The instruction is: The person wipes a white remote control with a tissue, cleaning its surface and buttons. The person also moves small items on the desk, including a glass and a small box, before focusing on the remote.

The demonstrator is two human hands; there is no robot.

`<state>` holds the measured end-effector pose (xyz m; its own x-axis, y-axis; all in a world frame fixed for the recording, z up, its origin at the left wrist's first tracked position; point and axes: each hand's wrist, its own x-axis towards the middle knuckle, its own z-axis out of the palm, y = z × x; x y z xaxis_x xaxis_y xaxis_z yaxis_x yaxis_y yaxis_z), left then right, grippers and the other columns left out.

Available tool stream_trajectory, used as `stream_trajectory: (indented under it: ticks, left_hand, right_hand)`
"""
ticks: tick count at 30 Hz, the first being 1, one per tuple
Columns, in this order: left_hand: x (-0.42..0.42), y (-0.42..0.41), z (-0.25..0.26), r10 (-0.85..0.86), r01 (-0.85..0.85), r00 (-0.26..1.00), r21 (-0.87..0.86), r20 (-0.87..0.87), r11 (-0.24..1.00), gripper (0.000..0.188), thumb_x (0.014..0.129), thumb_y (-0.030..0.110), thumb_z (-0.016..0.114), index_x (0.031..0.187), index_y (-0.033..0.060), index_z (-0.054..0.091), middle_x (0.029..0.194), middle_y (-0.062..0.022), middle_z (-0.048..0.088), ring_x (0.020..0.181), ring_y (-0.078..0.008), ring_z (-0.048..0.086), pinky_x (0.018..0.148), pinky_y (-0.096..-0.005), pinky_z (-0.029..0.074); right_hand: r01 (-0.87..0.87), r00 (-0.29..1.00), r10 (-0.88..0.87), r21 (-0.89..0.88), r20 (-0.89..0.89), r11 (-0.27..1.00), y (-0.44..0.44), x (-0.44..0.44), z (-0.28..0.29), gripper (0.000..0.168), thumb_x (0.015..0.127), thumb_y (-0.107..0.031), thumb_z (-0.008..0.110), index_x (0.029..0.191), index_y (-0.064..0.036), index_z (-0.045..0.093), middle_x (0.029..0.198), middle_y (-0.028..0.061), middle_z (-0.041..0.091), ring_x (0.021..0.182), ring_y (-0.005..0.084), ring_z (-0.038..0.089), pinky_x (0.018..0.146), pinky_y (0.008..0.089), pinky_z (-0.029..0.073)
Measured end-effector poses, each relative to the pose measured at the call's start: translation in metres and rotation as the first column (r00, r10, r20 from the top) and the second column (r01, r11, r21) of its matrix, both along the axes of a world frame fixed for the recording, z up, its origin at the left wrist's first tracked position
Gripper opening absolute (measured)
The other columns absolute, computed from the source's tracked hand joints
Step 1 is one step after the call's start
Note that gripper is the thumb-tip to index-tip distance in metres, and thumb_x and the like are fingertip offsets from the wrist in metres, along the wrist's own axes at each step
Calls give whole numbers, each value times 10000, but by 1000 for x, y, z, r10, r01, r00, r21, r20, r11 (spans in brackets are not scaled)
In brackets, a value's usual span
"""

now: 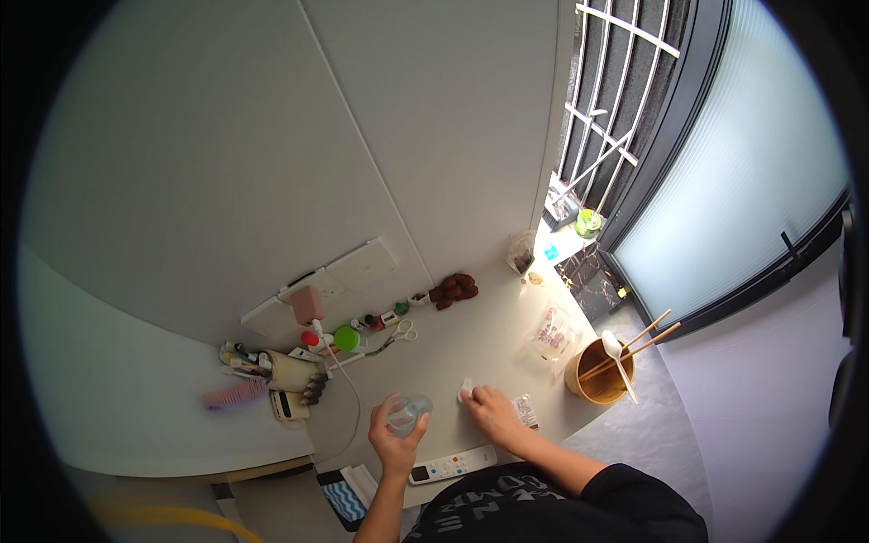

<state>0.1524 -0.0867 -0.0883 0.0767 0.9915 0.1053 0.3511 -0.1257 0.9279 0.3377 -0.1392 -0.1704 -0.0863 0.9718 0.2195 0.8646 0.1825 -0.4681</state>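
My left hand (pixel 397 434) is closed around a clear, pale-blue cup (pixel 407 414), held over the grey-white tabletop (pixel 421 360). To its right, my right hand (pixel 490 410) has its fingertips on a small crumpled white tissue or wipe (pixel 466 389) at the table surface. A small printed packet (pixel 525 411) lies just beside my right wrist. Between my body and the hands rests a white remote control (pixel 453 465). The inside of the cup cannot be made out clearly.
A paper bowl (pixel 577 380) with wooden chopsticks and a white spoon (pixel 612 345) stands at the right edge, near a clear plastic bag (pixel 553 332). Scissors (pixel 405 331), a green-lidded jar (pixel 347 339), a white cable (pixel 358 397) and a brush holder (pixel 288 370) line the wall side.
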Motion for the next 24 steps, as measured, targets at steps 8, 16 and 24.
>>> stream_trajectory:
  ticks: [8, 16, 24]
  left_hand:
    - [-13, 31, -56, 103, -101, 993, -37, 65, 994, 491, 715, 124, 776, 1128, 4, 539, 1056, -75, 518, 955, -170, 544, 728, -291, 529]
    - [-7, 59, -66, 207, -205, 978, -76, 20, 976, 551, 717, 153, 782, 1184, 24, 520, 1085, -75, 498, 974, -162, 526, 673, -267, 550]
    - [-14, 56, -77, 145, -144, 989, -46, 22, 988, 623, 716, 168, 787, 1237, 8, 487, 1152, -108, 489, 1031, -197, 525, 712, -287, 554]
  right_hand:
    - [122, 989, -120, -18, 88, 992, 10, 4, 13, 371, 755, -61, 511, 1123, -22, 535, 900, 87, 511, 866, 232, 509, 733, 340, 410]
    - [86, 993, -84, -25, 77, 996, -5, 4, 12, 356, 759, -76, 505, 1111, -42, 544, 889, 78, 505, 865, 225, 508, 738, 329, 402]
    - [-43, 997, 42, 22, 59, 999, -8, -25, 5, 387, 781, -96, 496, 1161, -82, 565, 909, 51, 518, 890, 202, 501, 764, 330, 383]
